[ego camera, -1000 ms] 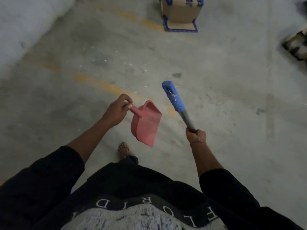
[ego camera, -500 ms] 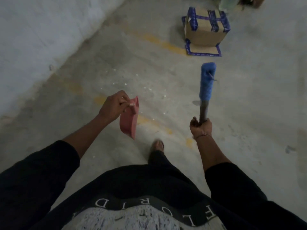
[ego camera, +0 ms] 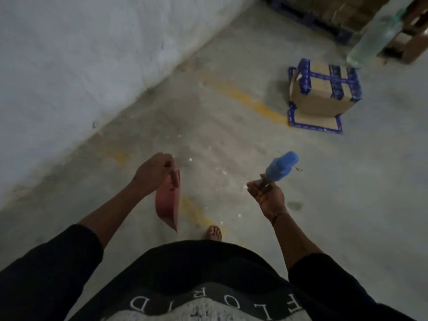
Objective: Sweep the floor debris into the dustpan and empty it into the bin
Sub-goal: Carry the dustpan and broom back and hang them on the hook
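Note:
My left hand (ego camera: 154, 173) grips the handle of a pink dustpan (ego camera: 168, 202), which hangs edge-on with its mouth pointing down. In my right hand (ego camera: 266, 194), palm turned up, lies the broom handle with its blue-wrapped end (ego camera: 281, 167) pointing forward and right; the fingers are curled round the grey shaft. The broom head is out of view. Small white specks of debris (ego camera: 209, 158) are scattered on the concrete floor ahead, between the two hands.
A cardboard box taped in blue (ego camera: 323, 91) stands on a flat piece of card at the right. A whitish wall (ego camera: 81, 54) runs along the left. Stacked boxes (ego camera: 342, 10) and a clear bottle (ego camera: 375, 35) are at the top right. My sandalled foot (ego camera: 213, 232) is below.
I have walked forward, so the taped box is nearer. The dustpan has turned edge-on and hangs down. My right hand has rolled palm-up and the broom handle has tilted from upright to the right.

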